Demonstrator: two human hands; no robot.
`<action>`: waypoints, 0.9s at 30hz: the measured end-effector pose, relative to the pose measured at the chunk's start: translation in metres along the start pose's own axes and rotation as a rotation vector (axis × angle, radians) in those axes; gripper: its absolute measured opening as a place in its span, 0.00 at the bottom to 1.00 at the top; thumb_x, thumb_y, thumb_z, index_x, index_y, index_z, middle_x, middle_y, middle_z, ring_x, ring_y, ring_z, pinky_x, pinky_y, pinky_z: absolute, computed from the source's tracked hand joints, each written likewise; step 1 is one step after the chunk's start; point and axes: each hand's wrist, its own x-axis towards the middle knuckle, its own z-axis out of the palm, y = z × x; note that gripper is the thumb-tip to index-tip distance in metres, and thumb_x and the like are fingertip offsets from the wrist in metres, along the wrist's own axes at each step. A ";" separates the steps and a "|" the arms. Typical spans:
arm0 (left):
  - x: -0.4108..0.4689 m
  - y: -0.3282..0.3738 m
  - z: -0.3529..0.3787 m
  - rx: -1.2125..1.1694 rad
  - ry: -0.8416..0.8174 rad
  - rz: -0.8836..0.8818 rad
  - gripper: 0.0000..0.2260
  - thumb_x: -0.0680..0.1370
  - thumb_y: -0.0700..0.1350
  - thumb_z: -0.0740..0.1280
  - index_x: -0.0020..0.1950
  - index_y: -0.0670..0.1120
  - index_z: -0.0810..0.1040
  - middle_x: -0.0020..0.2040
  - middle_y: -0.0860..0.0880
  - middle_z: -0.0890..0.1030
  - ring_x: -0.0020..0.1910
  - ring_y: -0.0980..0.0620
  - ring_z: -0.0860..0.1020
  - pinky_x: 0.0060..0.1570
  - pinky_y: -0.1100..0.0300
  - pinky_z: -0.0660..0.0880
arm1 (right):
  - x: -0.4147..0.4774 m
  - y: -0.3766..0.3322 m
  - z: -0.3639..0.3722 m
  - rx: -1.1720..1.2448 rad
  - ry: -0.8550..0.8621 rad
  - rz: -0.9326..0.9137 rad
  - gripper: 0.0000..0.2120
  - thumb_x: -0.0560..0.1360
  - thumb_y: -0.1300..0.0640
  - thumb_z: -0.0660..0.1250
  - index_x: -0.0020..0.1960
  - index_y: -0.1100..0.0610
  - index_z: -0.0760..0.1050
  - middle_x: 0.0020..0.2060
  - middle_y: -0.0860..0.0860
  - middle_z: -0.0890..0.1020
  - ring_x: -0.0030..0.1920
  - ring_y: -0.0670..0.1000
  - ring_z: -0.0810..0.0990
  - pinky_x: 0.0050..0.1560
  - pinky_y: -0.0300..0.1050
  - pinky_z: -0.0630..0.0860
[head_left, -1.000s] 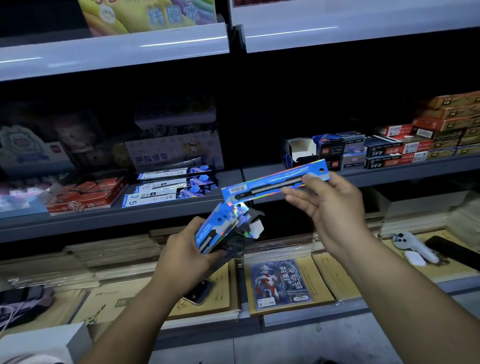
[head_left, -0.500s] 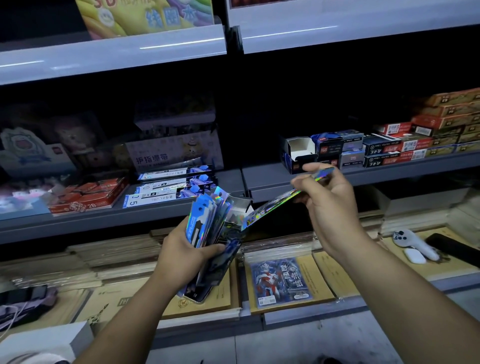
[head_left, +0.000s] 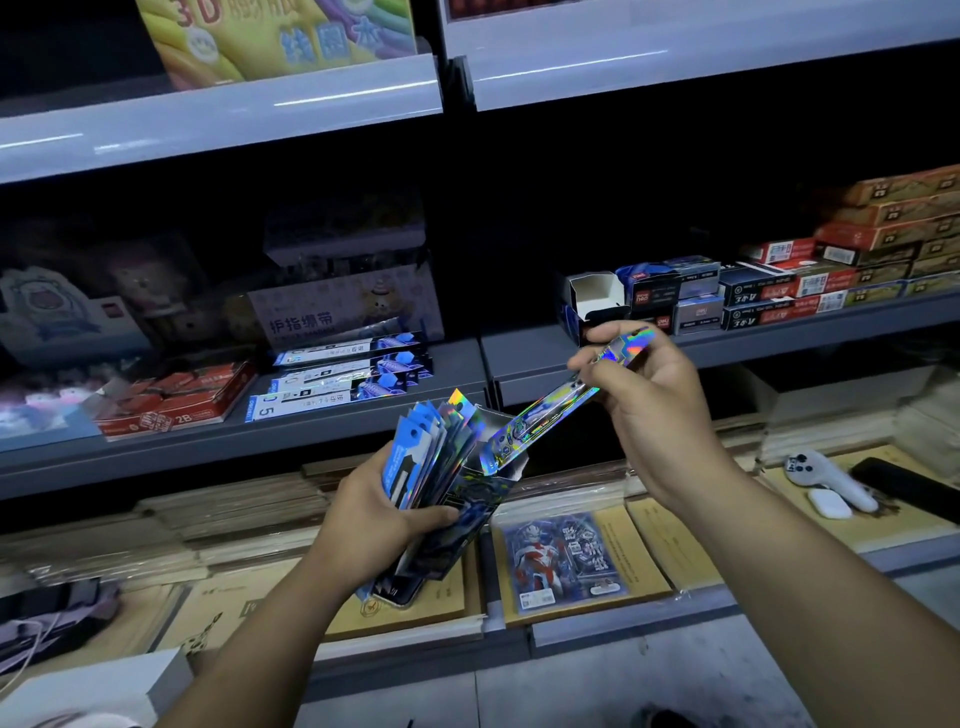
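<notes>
Left hand (head_left: 374, 519) grips bundle (head_left: 423, 452), right hand (head_left: 660, 415) pinches pack (head_left: 545, 418).

Both forearms bare, reaching forward. Left hand (head_left: 379, 519) lower, thumb and fingers wrapped round pack bundle (head_left: 421, 457). Right hand (head_left: 660, 421) higher, fingers curled, pinching strip pack (head_left: 545, 421).

My left hand (head_left: 374, 512) is covering the lower ends of the fanned blue holographic card packets (head_left: 426, 457) and much of the dark printed carton (head_left: 478, 499) behind them. That bundle is hiding most of a black phone (head_left: 395, 595) lying on the brown notebooks (head_left: 447, 603). My right hand (head_left: 660, 410) is masking the top end of the long holographic packet (head_left: 550, 410); I am failing to tell whether its lower tip is touching the carton. The upper edge is cropping the rainbow-coloured box (head_left: 280, 36), the lower left corner a white box (head_left: 93, 686). Pale plush toys (head_left: 67, 312) are blurring into the dark.
</notes>
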 end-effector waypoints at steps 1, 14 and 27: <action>-0.001 0.001 0.000 0.001 -0.007 0.005 0.25 0.67 0.41 0.84 0.59 0.55 0.80 0.50 0.59 0.87 0.48 0.59 0.85 0.48 0.64 0.78 | 0.000 0.000 -0.001 -0.037 0.004 -0.021 0.12 0.69 0.64 0.70 0.51 0.54 0.77 0.41 0.51 0.85 0.47 0.50 0.81 0.58 0.50 0.74; -0.004 0.009 0.003 0.000 0.015 0.005 0.26 0.67 0.43 0.84 0.60 0.57 0.78 0.51 0.62 0.86 0.49 0.61 0.85 0.50 0.64 0.79 | -0.017 0.020 0.011 -0.709 -0.362 -0.079 0.14 0.76 0.59 0.73 0.57 0.47 0.75 0.52 0.44 0.80 0.43 0.40 0.78 0.43 0.30 0.71; -0.005 0.007 0.006 0.114 0.006 0.051 0.24 0.66 0.47 0.84 0.57 0.59 0.78 0.49 0.62 0.85 0.48 0.61 0.84 0.52 0.53 0.82 | -0.022 0.021 0.020 -0.542 -0.279 -0.096 0.03 0.77 0.57 0.73 0.45 0.52 0.82 0.38 0.48 0.82 0.35 0.49 0.75 0.38 0.43 0.76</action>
